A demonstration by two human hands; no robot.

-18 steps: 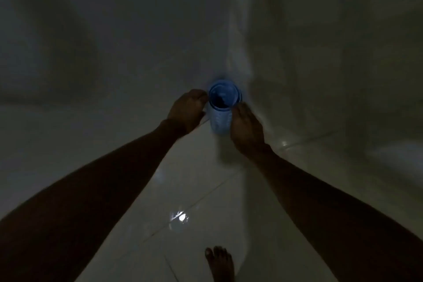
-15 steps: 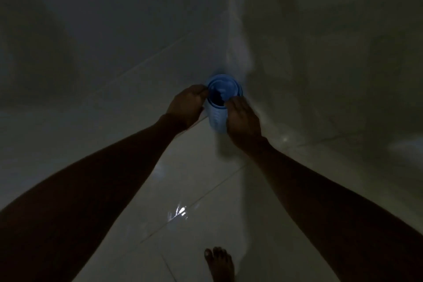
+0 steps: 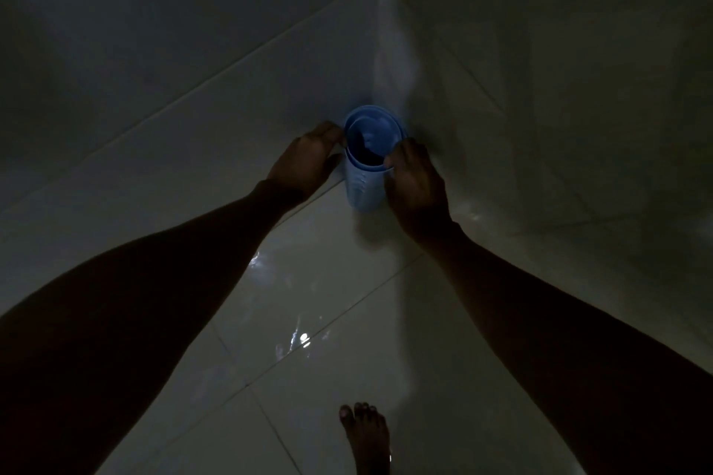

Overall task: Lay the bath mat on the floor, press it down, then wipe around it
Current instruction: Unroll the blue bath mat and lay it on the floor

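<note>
A light blue bath mat point(image 3: 364, 185) stands rolled up on end in the corner where two tiled walls meet, its open top facing me. My left hand point(image 3: 306, 156) grips its left side near the top rim, fingers curled round the roll. On the right side my right hand point(image 3: 414, 181) holds the roll, with fingertips hooked over the front of the rim. The scene is very dim.
Glossy white floor tiles point(image 3: 308, 281) with wet glints stretch toward me. Tiled walls point(image 3: 540, 89) close in behind and to the right of the roll. A bare foot point(image 3: 366, 436) stands on the floor at the bottom middle.
My right hand has shifted up onto the rim of the roll. The view has tilted slightly, and the roll stays upright in the corner.
</note>
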